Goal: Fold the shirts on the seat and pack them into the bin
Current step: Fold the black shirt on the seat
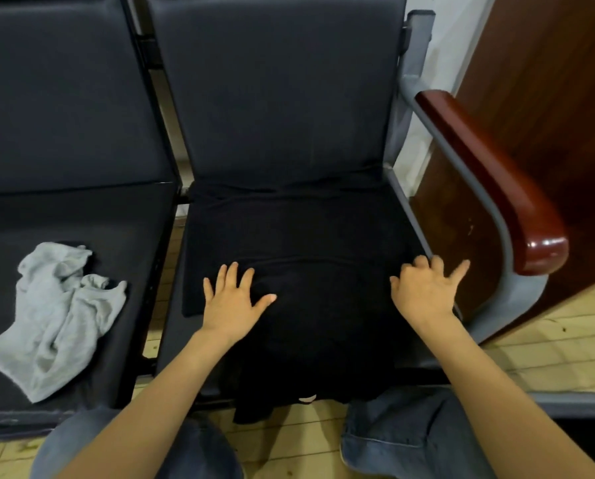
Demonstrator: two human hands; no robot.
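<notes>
On the seat with the wooden armrest, spread flat over nearly all of the cushion: black shirt. Long axis from the seat's backrest to its front edge. Far end lying against the foot of the backrest, near end hanging over the front edge, a small pale tag showing there. Pressed on the shirt, left of the seat's middle: left hand, fingers straight and spread wide. At the shirt's right border, just beside the seat's grey frame: right hand, fingers splayed, two bent at the knuckles. Pinching cloth or only resting: impossible to tell, black on black. On the neighbouring cushion left of the seat: crumpled grey shirt, well apart from the black one. Before the seat's front edge: blue jeans over pale floor tiles.
</notes>
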